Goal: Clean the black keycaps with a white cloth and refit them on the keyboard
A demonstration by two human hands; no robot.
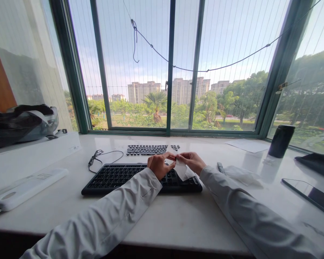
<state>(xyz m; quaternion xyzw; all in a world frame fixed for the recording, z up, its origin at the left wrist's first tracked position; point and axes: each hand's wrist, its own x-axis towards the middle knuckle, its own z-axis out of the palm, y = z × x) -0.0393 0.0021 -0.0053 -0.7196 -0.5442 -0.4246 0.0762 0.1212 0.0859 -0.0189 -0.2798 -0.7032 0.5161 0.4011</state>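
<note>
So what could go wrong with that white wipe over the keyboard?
1. Both the left hand and the right hand pinch the thin white wipe; pulled apart, it might tear.
2. It hangs just over the black keyboard; if it is damp, which I cannot tell, drips could land between the keys.
3. The dark cup stands past the right sleeve; a wide elbow swing might tip it.

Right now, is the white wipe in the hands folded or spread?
Folded: the white wipe hangs as a small doubled piece, pinched between both hands.

Both hands (175,163) together — fingertips pinched
</note>
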